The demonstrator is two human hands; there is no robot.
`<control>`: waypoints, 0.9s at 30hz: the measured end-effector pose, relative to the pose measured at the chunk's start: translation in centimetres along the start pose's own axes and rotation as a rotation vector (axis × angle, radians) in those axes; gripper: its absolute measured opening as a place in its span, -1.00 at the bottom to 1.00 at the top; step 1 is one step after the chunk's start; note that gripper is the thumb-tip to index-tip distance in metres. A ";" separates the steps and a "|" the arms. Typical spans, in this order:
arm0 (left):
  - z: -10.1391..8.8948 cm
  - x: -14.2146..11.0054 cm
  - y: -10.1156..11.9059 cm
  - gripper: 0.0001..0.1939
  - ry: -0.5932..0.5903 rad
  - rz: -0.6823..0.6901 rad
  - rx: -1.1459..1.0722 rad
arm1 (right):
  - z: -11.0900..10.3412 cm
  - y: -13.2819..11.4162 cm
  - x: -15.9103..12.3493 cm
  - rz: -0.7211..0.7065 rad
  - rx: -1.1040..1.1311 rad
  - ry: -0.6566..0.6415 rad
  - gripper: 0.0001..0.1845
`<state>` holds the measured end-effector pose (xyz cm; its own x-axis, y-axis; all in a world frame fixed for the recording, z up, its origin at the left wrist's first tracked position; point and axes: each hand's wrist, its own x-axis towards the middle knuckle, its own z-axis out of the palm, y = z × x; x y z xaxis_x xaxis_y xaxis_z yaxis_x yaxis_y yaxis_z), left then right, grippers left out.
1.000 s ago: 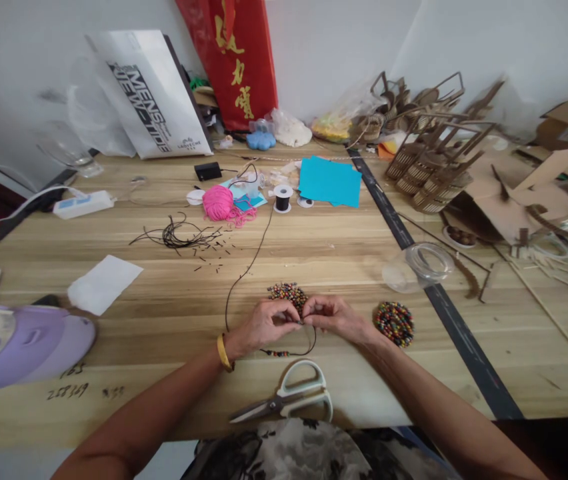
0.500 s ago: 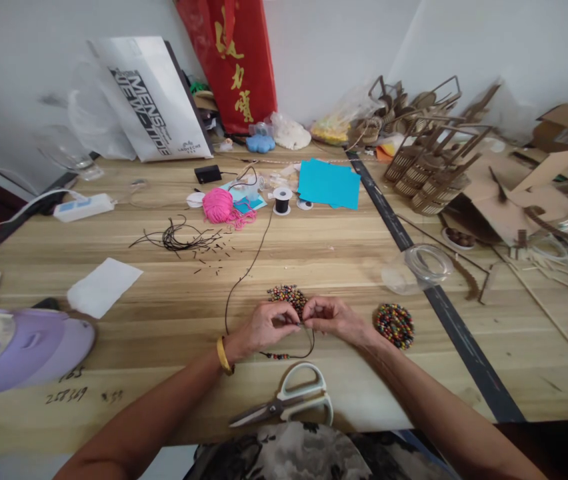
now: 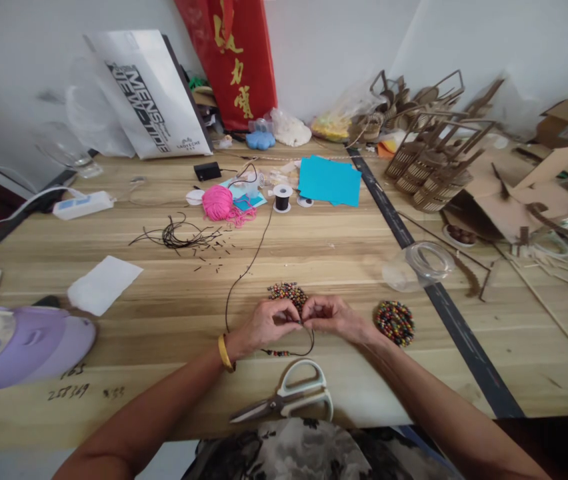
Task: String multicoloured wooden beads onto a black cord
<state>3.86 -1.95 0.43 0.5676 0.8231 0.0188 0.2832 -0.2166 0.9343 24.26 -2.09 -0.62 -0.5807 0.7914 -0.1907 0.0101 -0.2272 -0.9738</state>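
At the left side of the table point(image 3: 164, 327) sits one purple-and-white machine point(image 3: 49, 343), its rounded end pointing right, with one white sheet point(image 3: 104, 285) just beyond it. Next come one bundle of black cords point(image 3: 177, 235), with many short clippings strewn beside it, and one ball of pink yarn point(image 3: 217, 203). The left hand point(image 3: 264, 323), one yellow bracelet point(image 3: 225, 353) at its wrist, points right, thumb and index finger pinching one black cord point(image 3: 249, 269). That cord leaves the one spool point(image 3: 282, 202) at mid-table, bows toward the near left, passes out of sight at the left hand, and reappears below it as a loop that rises on the right to the fingertips. One short row of threaded beads point(image 3: 278, 353) sits on the loop's near stretch, its long axis running left to right. One pair of scissors point(image 3: 279, 404) lies nearer the table's edge, blades pointing left and slightly toward the person. One pile of loose beads point(image 3: 287, 292) lies just beyond the fingertips. The right hand point(image 3: 334, 317) points left, thumb and index finger pinching the cord beside the left's; whether a bead sits between them is too small to tell. Beside the right wrist lies one round cluster of beads point(image 3: 395, 324).
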 end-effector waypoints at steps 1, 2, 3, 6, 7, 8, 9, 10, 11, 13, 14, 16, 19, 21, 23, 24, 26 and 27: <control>0.0 0.0 -0.1 -0.94 0.002 0.010 0.005 | 0.0 0.0 0.0 -0.001 -0.005 0.002 -0.68; 0.1 0.0 -0.2 -0.94 0.005 0.021 0.004 | 0.0 -0.1 0.0 -0.004 -0.011 0.004 -0.68; 0.1 0.1 -0.3 -0.93 0.007 0.029 0.001 | 0.1 -0.1 0.0 -0.008 -0.016 0.006 -0.68; 0.1 0.1 -0.3 -0.90 0.005 0.038 0.001 | 0.1 -0.3 0.0 -0.018 -0.032 0.002 -0.69; 0.1 0.1 -0.2 -0.89 0.002 0.036 0.003 | 0.1 -0.3 -0.1 -0.023 -0.034 0.002 -0.70; 0.0 0.2 -0.1 -0.89 0.000 0.036 0.007 | 0.2 -0.4 -0.1 -0.027 -0.033 0.005 -0.71; 0.0 0.2 0.1 -0.89 -0.002 0.039 0.017 | 0.2 -0.4 -0.2 -0.033 -0.032 0.010 -0.72; -0.1 0.2 0.2 -0.88 -0.003 0.045 0.030 | 0.2 -0.5 -0.2 -0.038 -0.028 0.018 -0.73; -0.1 0.2 0.3 -0.88 -0.004 0.052 0.047 | 0.3 -0.5 -0.2 -0.040 -0.023 0.024 -0.73; -0.2 0.2 0.4 -0.87 -0.003 0.072 0.084 | 0.4 -0.5 -0.2 -0.035 -0.024 0.026 -0.73; -0.2 0.2 0.4 -0.86 -0.003 0.081 0.100 | 0.4 -0.5 -0.2 -0.033 -0.033 0.021 -0.73; -0.1 0.2 0.3 -0.84 -0.006 0.091 0.119 | 0.4 -0.5 -0.2 -0.033 -0.070 0.004 -0.75; -0.1 0.2 0.2 -0.81 0.007 0.098 0.122 | 0.2 -0.6 -0.4 -0.029 -0.164 -0.042 -0.81; -0.1 0.2 0.2 -0.79 0.034 0.098 0.111 | 0.0 -0.8 -0.5 -0.057 -0.244 -0.082 -0.83; -0.2 0.3 0.2 -0.78 0.050 0.085 0.093 | -0.2 -1.0 -0.6 -0.116 -0.304 -0.105 -0.81; -0.2 0.3 0.3 -0.78 0.051 0.073 0.086 | -0.3 -1.1 -0.7 -0.138 -0.311 -0.103 -0.78; -0.3 0.3 0.4 -0.78 0.049 0.053 0.078 | -0.3 -1.1 -0.7 -0.128 -0.262 -0.078 -0.73; -0.3 0.3 0.4 -0.78 0.050 0.046 0.076 | -0.2 -1.1 -0.7 -0.104 -0.217 -0.061 -0.72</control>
<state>3.93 -1.61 0.95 0.5427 0.8360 0.0810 0.3165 -0.2929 0.9023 24.80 -2.27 0.53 -0.6355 0.7672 -0.0864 0.1184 -0.0138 -0.9929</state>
